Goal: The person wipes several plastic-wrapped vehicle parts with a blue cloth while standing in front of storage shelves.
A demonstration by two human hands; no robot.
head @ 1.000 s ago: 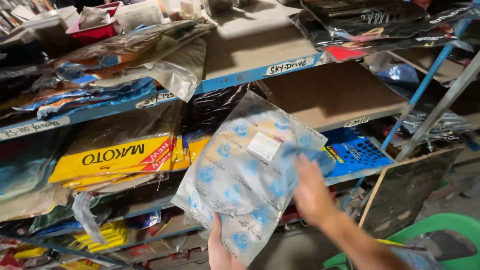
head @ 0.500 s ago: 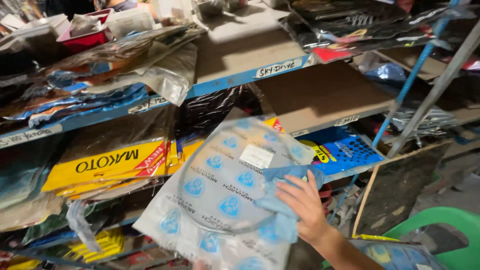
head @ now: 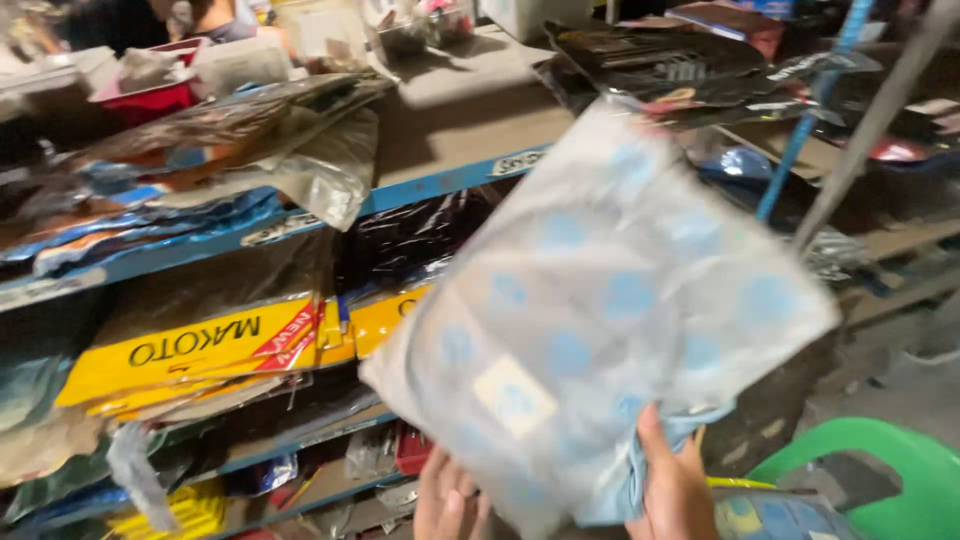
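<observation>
Head view, looking down at cluttered shelves. In the centre and right of the frame, a large clear plastic bag (head: 600, 320) of pale cloth with blue dots is held up in front of the shelves, tilted and blurred. A small white label sits on its lower left part.

At the bottom edge, just left of centre, the left hand (head: 447, 497) is under the bag's lower corner, fingers curled upward and touching the plastic; whether it truly grips cannot be told. At the bottom, right of centre, the right hand (head: 677, 487) closes on the bag's lower edge, thumb lying over the front and the plastic bunched in its grasp.

Behind the bag, a blue metal shelf (head: 440, 185) runs across the frame with a bare brown board on top. On the left, in the middle row, lie flat yellow packets (head: 190, 350) in plastic sleeves. Crumpled clear wrapping (head: 300, 160) hangs over the shelf edge in the upper left. A red box (head: 150, 100) stands at the upper left. In the lower right corner is a green plastic chair (head: 880, 470).
</observation>
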